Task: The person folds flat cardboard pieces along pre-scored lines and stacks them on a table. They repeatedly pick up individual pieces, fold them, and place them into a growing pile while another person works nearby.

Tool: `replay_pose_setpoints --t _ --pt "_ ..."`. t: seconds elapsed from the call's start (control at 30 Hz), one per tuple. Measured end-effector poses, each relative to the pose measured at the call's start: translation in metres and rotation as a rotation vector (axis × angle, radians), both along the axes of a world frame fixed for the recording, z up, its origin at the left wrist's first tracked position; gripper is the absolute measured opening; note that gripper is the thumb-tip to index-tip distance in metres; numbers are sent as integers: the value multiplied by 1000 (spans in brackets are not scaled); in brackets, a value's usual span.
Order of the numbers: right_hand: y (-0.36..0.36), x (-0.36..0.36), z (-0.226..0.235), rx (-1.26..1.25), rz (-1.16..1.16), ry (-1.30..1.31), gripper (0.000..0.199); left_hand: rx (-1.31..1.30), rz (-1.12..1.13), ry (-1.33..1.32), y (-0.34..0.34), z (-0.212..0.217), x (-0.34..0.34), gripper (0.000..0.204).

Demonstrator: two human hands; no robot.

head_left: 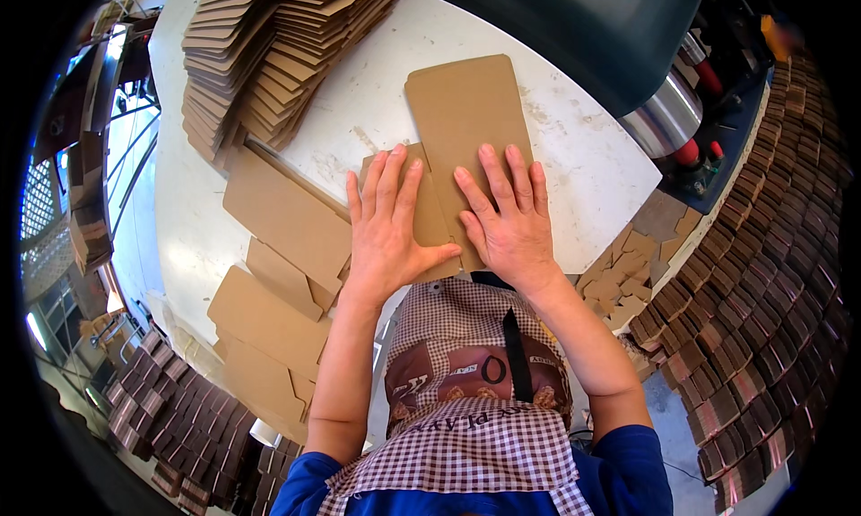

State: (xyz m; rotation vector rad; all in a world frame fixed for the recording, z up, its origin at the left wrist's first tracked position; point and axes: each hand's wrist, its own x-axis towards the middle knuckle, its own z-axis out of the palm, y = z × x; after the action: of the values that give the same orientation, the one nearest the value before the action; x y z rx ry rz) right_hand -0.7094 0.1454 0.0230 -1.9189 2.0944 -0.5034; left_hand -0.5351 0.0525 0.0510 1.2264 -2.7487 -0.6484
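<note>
A flat brown cardboard blank lies on the white tabletop in front of me, its long panel pointing away. My left hand rests flat on its left part, fingers stretched out and thumb pointing right. Flat on the right part lies my right hand, its fingers spread. Neither hand grips anything. Close to my left hand, more cardboard blanks overlap in a loose pile that runs down the table's left side. The palms hide part of the blank's folds.
A fanned stack of cardboard pieces stands at the far left of the white table. Beyond its right edge is a machine with a dark green belt and metal roller. Cardboard scraps lie lower right. Bundled cardboard stacks line the right.
</note>
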Motion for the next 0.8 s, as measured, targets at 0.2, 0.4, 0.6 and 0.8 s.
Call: replay_pose_setpoints --t 0.2,0.4,0.6,0.8 --pt "1 1 0 -3 3 5 58 -20 -27 10 1 -9 2 125" --pt "0 2 -1 0 7 8 58 -24 -61 13 -1 -13 5 124" --pt "0 1 0 3 20 10 58 -29 -47 45 1 -15 5 121" --pt "0 -1 1 -4 20 1 58 79 -44 41 -5 6 4 104"
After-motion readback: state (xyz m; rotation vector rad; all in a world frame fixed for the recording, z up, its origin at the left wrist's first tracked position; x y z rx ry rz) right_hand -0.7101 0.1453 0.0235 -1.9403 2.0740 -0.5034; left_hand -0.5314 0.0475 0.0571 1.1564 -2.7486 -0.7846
